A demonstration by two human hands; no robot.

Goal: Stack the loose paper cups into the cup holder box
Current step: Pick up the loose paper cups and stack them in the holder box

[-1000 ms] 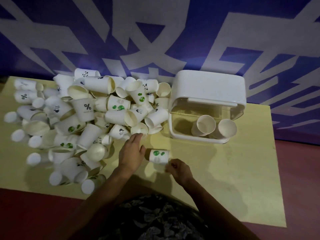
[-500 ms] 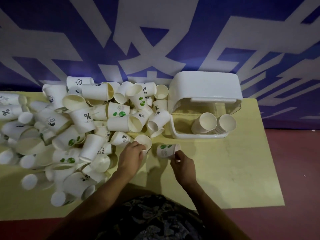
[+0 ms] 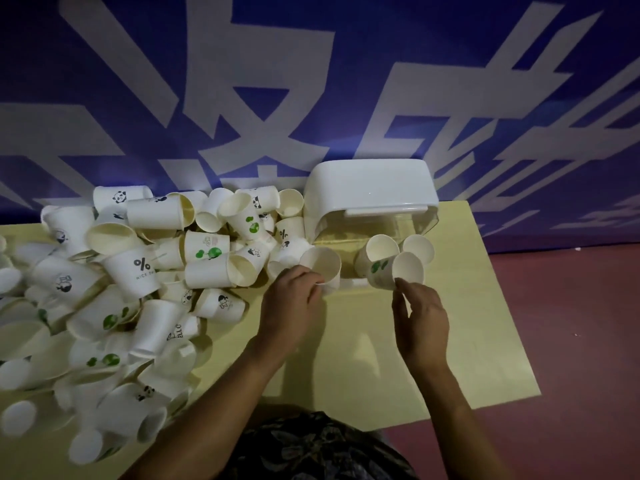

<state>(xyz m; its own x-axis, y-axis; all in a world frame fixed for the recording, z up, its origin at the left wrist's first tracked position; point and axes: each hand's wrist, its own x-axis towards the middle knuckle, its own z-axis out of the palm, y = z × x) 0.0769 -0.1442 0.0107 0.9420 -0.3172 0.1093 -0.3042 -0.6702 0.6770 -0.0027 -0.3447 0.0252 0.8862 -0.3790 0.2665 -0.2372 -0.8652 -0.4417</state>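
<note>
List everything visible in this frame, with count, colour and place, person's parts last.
loose paper cups: dozens, white, some with prints, heaped on table's left
cup holder box: one, white with clear front, table's far side
cups in box: two, white
green-print cup: one, pinched by right hand
plain cup: one, white, in left hand
table: one, yellow
wall: blue, white shapes
floor: reddish
left hand
right hand

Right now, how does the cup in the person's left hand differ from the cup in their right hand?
The cup in the left hand looks plain white where it shows; the cup in the right hand carries a green print. The left hand wraps much of its cup from the near side; the right hand only pinches its cup near the rim. The left cup is beside the cup pile; the right cup is in front of the cup holder box. Both lie tilted, mouths toward the camera.
</note>
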